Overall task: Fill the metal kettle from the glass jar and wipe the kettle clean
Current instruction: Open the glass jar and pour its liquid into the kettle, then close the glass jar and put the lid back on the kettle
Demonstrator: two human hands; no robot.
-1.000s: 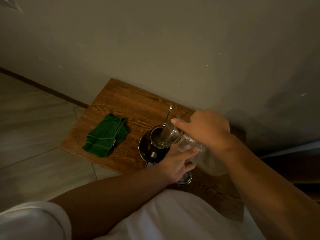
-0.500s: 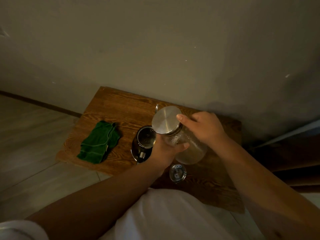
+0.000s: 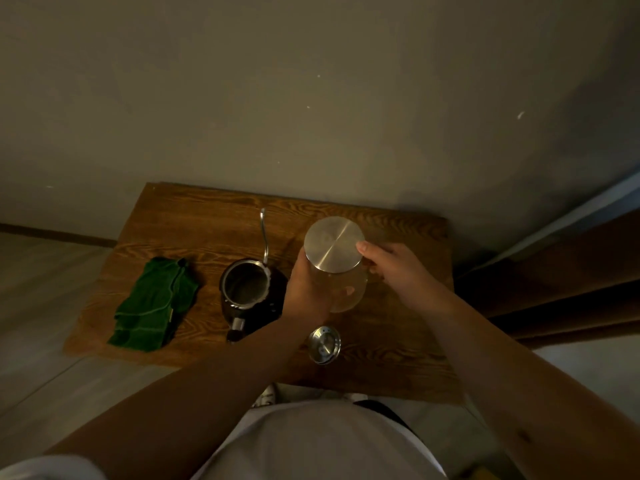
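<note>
The metal kettle (image 3: 247, 289) stands open on the wooden table (image 3: 194, 230), its thin spout pointing toward the wall. Its small round lid (image 3: 324, 344) lies on the table near the front edge. Right of the kettle the glass jar (image 3: 348, 289) stands upright with a flat metal lid (image 3: 334, 244) on top. My left hand (image 3: 306, 289) wraps the jar's left side. My right hand (image 3: 391, 268) holds its right side, thumb at the lid's rim. A folded green cloth (image 3: 154, 304) lies left of the kettle.
The table stands against a plain wall (image 3: 311, 98). A dark wooden frame (image 3: 571, 271) runs along the right. Pale floor (image 3: 45, 306) lies to the left of the table.
The jar was tilted over the kettle's mouth a second ago. Both hands brought it upright and moved it right, away from the kettle.
</note>
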